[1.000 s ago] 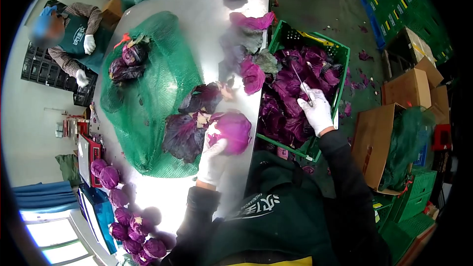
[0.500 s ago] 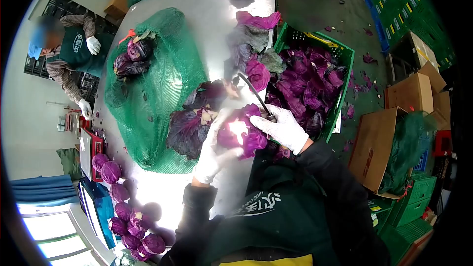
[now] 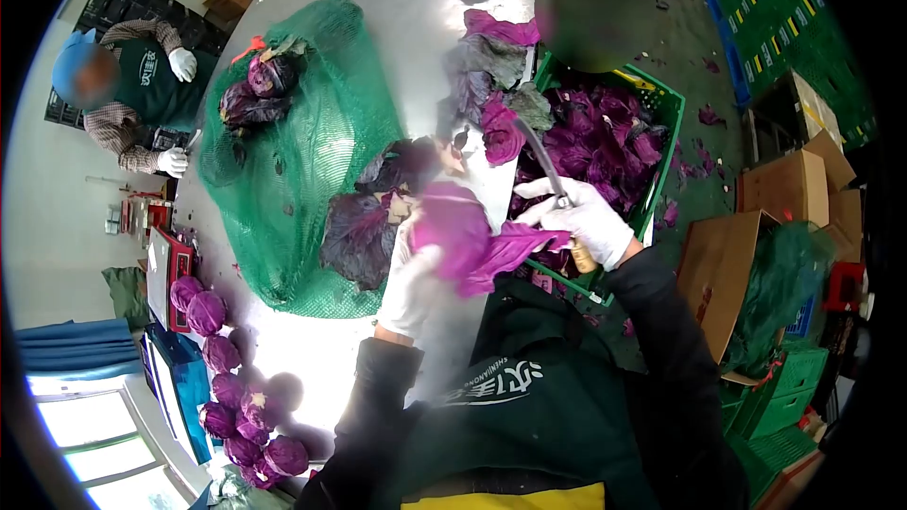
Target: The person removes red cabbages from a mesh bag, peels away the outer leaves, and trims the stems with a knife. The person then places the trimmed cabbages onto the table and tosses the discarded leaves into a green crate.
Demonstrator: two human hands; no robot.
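My left hand, in a white glove, grips a red cabbage head at the near edge of the steel table. My right hand, also gloved, holds a knife with its blade pointing up and away, and it pinches a loose outer leaf that hangs off the head toward the right. Just beyond the head, dark cabbage heads lie on a green net sack.
A green crate full of purple leaves stands right of the table. Cardboard boxes and more green crates lie further right. Trimmed heads are piled at lower left. Another person in white gloves works at the table's far left.
My right hand came from over the crate to the head, then pulled an outer leaf away to the right with the knife raised. The left hand kept its hold.
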